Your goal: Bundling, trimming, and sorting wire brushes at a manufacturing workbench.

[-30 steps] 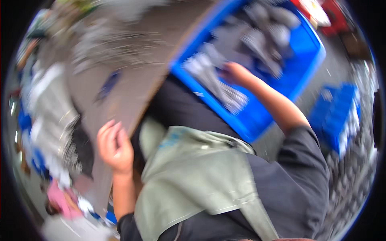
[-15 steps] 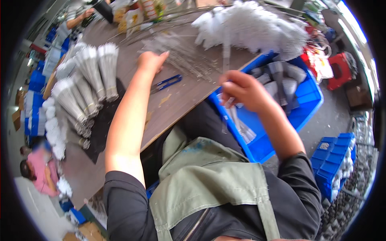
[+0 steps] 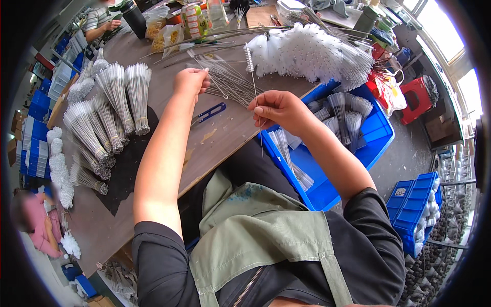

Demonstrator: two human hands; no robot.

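Observation:
My right hand point(image 3: 279, 110) pinches a thin wire brush point(image 3: 249, 57) by its stem. The brush stands almost upright, its white bristles at the top and the wire end poking out below my fingers. Over the table, my left hand point(image 3: 192, 82) is closed, its fingertips on a thin wire with a small loop point(image 3: 225, 96) at the end. Beneath and beyond it lies a loose pile of thin wires point(image 3: 235, 82). Blue-handled thread snips point(image 3: 212, 112) rest on the table between my forearms.
Bundled wire brushes point(image 3: 110, 97) lie at the left on a dark sheet. A big white-bristled heap point(image 3: 307, 51) covers the far right of the table. At its right edge stands a blue crate point(image 3: 327, 192) holding brush bundles. Two other people point(image 3: 99, 23) are at the left.
My right hand has moved left and slightly down with the brush, and the brush has tilted a little. My left hand's fingers have closed in nearly the same place. The view has shifted slightly.

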